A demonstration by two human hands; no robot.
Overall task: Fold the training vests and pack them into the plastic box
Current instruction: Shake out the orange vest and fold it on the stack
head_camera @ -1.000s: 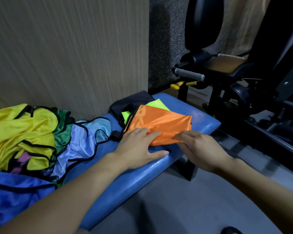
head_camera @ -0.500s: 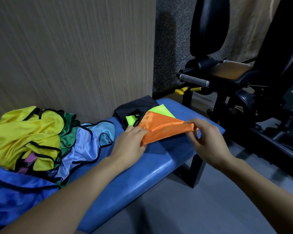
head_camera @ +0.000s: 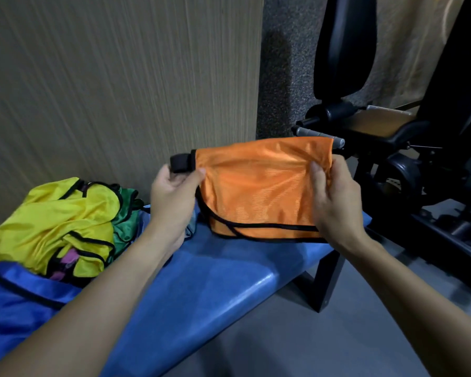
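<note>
A folded orange vest (head_camera: 259,186) with black trim hangs upright in the air above the blue bench (head_camera: 215,284). My left hand (head_camera: 172,191) pinches its left edge near a black strap end. My right hand (head_camera: 335,197) grips its right edge, thumb on the front. To the left on the bench lies a loose heap of vests: yellow (head_camera: 52,221), green (head_camera: 125,210) and blue (head_camera: 14,308). No plastic box is in view.
A wood-grain wall panel (head_camera: 106,91) rises right behind the bench. A black gym machine (head_camera: 408,148) with a padded seat and a grey handle stands at the right. Grey floor (head_camera: 283,336) lies in front of the bench.
Both hands have lifted the orange vest off the bench and turned it upright facing me. It now hides the lime and black items it lay on.
</note>
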